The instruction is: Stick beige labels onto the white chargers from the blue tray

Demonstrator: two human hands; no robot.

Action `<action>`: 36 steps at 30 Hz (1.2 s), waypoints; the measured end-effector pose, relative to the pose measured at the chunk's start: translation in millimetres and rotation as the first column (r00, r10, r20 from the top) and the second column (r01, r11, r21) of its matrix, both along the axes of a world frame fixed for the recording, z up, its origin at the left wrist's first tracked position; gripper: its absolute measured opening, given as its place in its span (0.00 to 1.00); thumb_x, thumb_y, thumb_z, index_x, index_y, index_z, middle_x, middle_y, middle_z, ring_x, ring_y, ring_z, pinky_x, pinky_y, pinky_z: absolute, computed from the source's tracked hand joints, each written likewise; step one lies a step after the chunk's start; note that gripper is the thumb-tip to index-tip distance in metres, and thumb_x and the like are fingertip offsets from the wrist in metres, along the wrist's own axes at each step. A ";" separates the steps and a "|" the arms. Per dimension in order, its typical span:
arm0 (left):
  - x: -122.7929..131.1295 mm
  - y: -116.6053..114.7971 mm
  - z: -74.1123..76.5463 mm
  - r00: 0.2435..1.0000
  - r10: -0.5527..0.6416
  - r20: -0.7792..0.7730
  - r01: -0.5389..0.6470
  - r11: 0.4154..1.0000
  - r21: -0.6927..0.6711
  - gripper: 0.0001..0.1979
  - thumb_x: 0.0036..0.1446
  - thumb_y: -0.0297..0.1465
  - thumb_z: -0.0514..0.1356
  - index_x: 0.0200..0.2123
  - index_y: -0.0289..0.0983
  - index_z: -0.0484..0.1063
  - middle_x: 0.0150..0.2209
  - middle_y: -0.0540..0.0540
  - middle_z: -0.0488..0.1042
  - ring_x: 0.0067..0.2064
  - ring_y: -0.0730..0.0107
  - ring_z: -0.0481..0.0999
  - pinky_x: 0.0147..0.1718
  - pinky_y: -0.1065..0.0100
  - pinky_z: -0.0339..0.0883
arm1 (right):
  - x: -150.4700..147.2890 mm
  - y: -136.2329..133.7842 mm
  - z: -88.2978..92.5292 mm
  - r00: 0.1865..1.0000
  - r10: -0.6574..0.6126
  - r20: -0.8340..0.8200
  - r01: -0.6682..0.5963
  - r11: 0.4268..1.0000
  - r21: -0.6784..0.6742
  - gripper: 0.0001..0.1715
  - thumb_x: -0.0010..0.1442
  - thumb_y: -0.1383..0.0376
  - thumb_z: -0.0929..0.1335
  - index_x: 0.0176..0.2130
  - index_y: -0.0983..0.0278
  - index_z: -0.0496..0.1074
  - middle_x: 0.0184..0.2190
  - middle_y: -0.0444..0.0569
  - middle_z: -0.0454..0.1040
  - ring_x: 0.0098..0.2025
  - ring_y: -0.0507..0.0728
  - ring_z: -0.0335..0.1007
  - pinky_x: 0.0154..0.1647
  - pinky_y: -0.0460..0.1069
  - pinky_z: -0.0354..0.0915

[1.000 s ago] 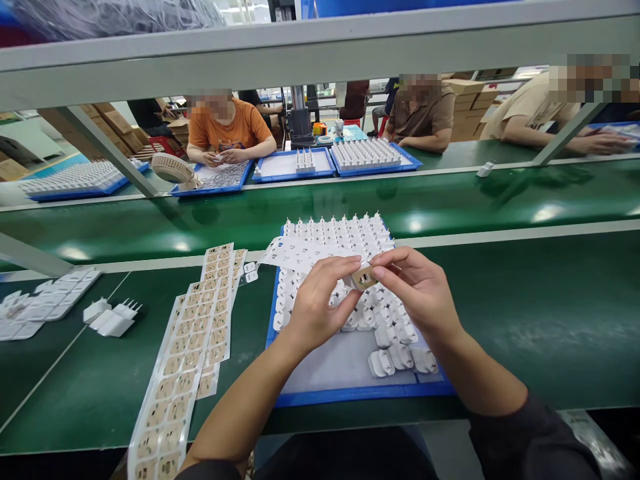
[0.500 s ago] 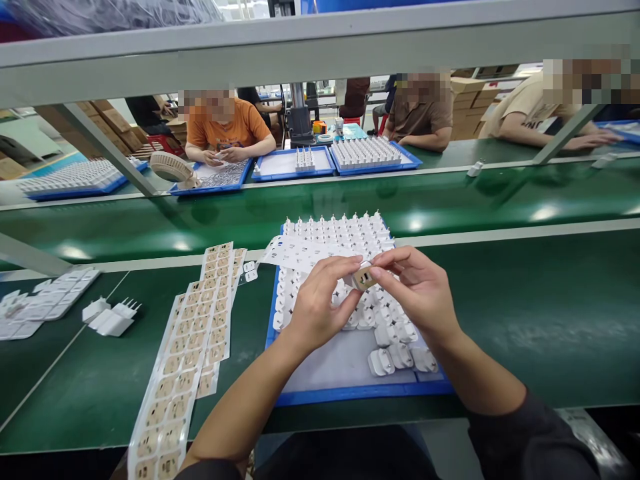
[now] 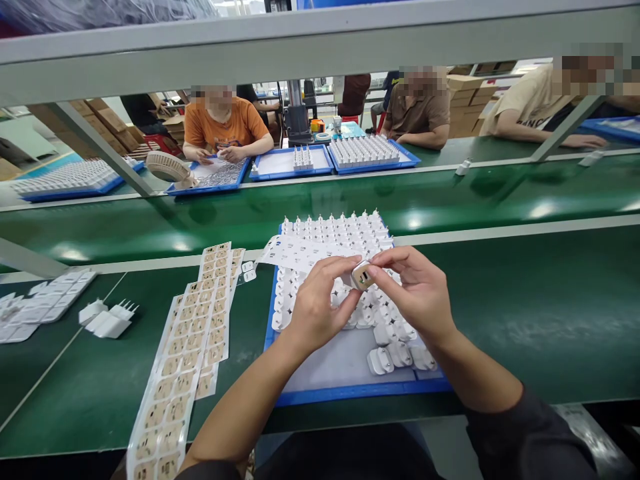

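Above the tray, my left hand (image 3: 317,301) grips a small white plug charger (image 3: 354,275) between thumb and fingers. The charger's port face points toward me and bears a tan sticker (image 3: 364,275) with dark port cutouts. My right hand (image 3: 420,290) is closed, its thumb and forefinger pinching at the sticker's right edge, against the charger. Underneath is a blue-rimmed tray (image 3: 360,395) with rows of white chargers (image 3: 335,230), pins up. Several chargers (image 3: 400,355) stand apart at its near right. A mostly bare white label sheet (image 3: 295,253) lies across the rows.
Long sheets of tan stickers (image 3: 185,360) lie left of the tray. Farther left are loose white plugs (image 3: 111,319) and stacked white pieces (image 3: 47,300). A green conveyor belt (image 3: 225,227) runs behind, with co-workers and trays beyond. A grey beam (image 3: 320,40) crosses overhead.
The tan sticker now sits more squarely on the charger's face, with the white rim showing around it. Both hands have stayed nearly in place.
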State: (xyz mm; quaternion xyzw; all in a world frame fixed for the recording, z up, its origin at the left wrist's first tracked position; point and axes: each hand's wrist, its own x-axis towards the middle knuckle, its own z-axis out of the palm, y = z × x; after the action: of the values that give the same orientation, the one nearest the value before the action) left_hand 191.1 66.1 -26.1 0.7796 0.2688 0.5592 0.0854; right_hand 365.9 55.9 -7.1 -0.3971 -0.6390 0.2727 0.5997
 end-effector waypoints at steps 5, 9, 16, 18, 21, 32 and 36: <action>0.5 -0.1 -3.2 1.000 0.013 -0.004 -0.013 1.000 0.003 0.24 0.61 0.23 0.64 0.59 0.40 0.64 0.52 0.40 0.78 0.53 0.61 0.78 0.46 0.59 0.79 | -1.3 -0.3 -0.7 0.998 -0.041 0.039 0.040 0.999 0.030 0.03 0.62 0.64 0.74 0.38 0.58 0.76 0.34 0.46 0.78 0.39 0.58 0.76 0.44 0.55 0.74; 0.8 0.6 -3.3 1.000 0.014 -0.009 -0.013 1.000 0.026 0.24 0.61 0.22 0.64 0.58 0.40 0.64 0.52 0.41 0.79 0.53 0.62 0.78 0.48 0.59 0.79 | -1.7 -0.3 -0.1 0.994 -0.069 0.079 0.064 0.996 0.058 0.02 0.63 0.64 0.73 0.37 0.58 0.76 0.33 0.46 0.78 0.38 0.58 0.76 0.44 0.55 0.74; 1.7 0.9 -4.6 1.000 0.005 0.000 -0.005 0.999 0.052 0.24 0.59 0.20 0.64 0.57 0.40 0.66 0.52 0.41 0.79 0.53 0.62 0.79 0.52 0.58 0.78 | -2.2 -1.5 3.0 0.977 -0.128 0.173 0.106 0.986 0.131 0.03 0.63 0.66 0.72 0.37 0.58 0.74 0.32 0.45 0.77 0.35 0.57 0.76 0.41 0.54 0.73; 2.1 0.5 -5.4 1.000 -0.006 0.013 0.005 0.999 0.054 0.24 0.59 0.19 0.64 0.56 0.40 0.66 0.52 0.40 0.79 0.54 0.62 0.79 0.52 0.58 0.78 | -0.8 -0.7 3.8 0.957 -0.187 0.221 0.146 0.971 0.188 0.04 0.63 0.66 0.73 0.37 0.58 0.74 0.32 0.45 0.77 0.34 0.56 0.74 0.39 0.53 0.72; 2.6 -0.4 -6.3 0.998 -0.025 0.049 0.023 0.999 0.040 0.23 0.59 0.20 0.65 0.55 0.40 0.66 0.52 0.40 0.79 0.54 0.61 0.79 0.52 0.56 0.78 | 3.3 2.8 4.6 0.949 -0.214 0.233 0.167 0.965 0.204 0.07 0.60 0.64 0.75 0.39 0.58 0.74 0.32 0.45 0.73 0.34 0.56 0.71 0.37 0.52 0.72; 5.1 2.2 -11.9 0.975 -0.037 0.221 0.051 0.997 -0.060 0.22 0.58 0.22 0.67 0.53 0.38 0.67 0.50 0.40 0.79 0.54 0.62 0.80 0.50 0.62 0.79 | -0.5 9.1 0.3 0.960 0.273 -0.053 -0.278 0.936 -0.214 0.19 0.55 0.64 0.77 0.45 0.56 0.71 0.41 0.46 0.68 0.43 0.55 0.66 0.34 0.46 0.70; 7.6 1.8 -15.5 0.982 -0.050 0.185 0.049 0.999 0.010 0.23 0.58 0.20 0.66 0.54 0.39 0.67 0.50 0.40 0.79 0.54 0.62 0.80 0.52 0.60 0.79 | -8.1 5.2 -4.9 0.976 0.198 -0.087 -0.209 0.965 -0.157 0.18 0.55 0.65 0.77 0.42 0.56 0.69 0.37 0.44 0.66 0.39 0.54 0.64 0.33 0.46 0.66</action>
State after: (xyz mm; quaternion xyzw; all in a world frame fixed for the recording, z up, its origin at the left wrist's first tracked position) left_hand 198.8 67.9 -41.6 0.7310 0.2386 0.6276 0.1216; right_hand 357.8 61.1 -12.1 -0.3680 -0.6299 0.3989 0.5557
